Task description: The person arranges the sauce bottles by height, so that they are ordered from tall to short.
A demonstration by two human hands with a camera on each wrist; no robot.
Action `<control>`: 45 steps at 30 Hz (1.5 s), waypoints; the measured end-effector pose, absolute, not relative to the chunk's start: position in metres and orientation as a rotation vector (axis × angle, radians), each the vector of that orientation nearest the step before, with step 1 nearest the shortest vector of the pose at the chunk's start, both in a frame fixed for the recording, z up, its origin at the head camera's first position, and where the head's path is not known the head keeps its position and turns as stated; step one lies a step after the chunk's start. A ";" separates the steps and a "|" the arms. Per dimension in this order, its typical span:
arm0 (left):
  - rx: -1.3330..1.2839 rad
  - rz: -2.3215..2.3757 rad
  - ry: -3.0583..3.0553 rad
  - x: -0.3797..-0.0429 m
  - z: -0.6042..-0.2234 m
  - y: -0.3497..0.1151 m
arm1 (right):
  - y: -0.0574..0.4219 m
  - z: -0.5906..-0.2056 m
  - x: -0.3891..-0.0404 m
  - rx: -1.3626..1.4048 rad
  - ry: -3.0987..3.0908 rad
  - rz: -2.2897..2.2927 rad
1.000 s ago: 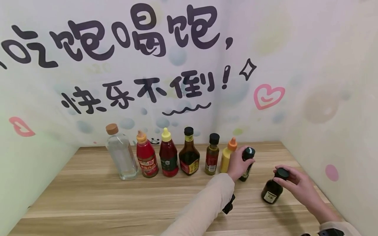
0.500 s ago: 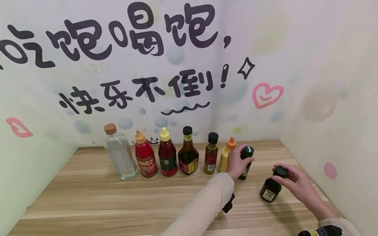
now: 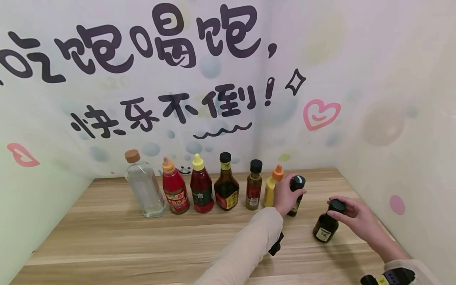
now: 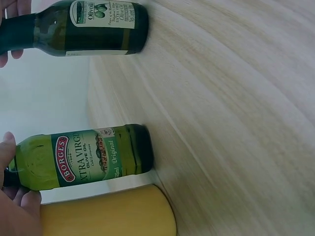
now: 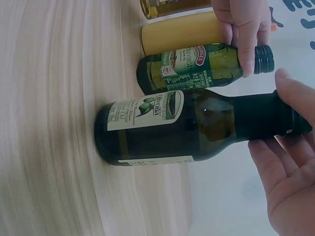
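Note:
My left hand (image 3: 285, 196) grips a small Borges olive oil bottle (image 4: 88, 157) around its neck, just below the black cap. The bottle is upright at the right end of a row, beside a yellow squeeze bottle (image 3: 269, 192). Nearer and farther right, my right hand (image 3: 360, 217) holds a darker olive oil bottle (image 5: 152, 128) at its capped neck, thumb on one side and fingers on the other. This bottle stands nearly upright with its base close over the wooden table (image 3: 142, 249), its label facing the left.
Leftward along the row stand a small red-labelled bottle (image 3: 253, 188), a brown sauce bottle (image 3: 227, 190), two red sauce bottles, one yellow-capped (image 3: 202, 190), one orange-capped (image 3: 175, 192), and a clear bottle (image 3: 146, 190). Walls enclose the table's back and both sides.
The head view has shifted slightly. Both hands keep their holds on the olive oil bottles, with no plain movement of either.

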State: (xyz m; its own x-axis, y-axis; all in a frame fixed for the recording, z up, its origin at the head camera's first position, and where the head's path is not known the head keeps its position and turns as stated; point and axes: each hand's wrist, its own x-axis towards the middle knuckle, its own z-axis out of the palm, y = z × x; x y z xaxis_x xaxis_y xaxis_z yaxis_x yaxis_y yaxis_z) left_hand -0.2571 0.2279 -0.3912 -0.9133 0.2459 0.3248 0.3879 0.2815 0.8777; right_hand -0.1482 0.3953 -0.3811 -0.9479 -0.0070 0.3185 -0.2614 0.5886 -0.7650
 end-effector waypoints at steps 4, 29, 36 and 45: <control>-0.588 -1.661 -2.422 -0.257 -0.392 0.229 | 0.397 -0.378 -0.147 0.222 -2.558 1.304; -0.498 -1.509 -2.501 -0.255 -0.392 0.234 | 0.400 -0.357 -0.153 0.213 -2.588 1.208; -0.449 -1.439 -2.513 -0.256 -0.391 0.235 | 0.395 -0.350 -0.164 0.161 -2.635 1.161; -0.451 -1.334 -2.512 -0.257 -0.392 0.237 | 0.392 -0.344 -0.179 0.090 -2.680 1.149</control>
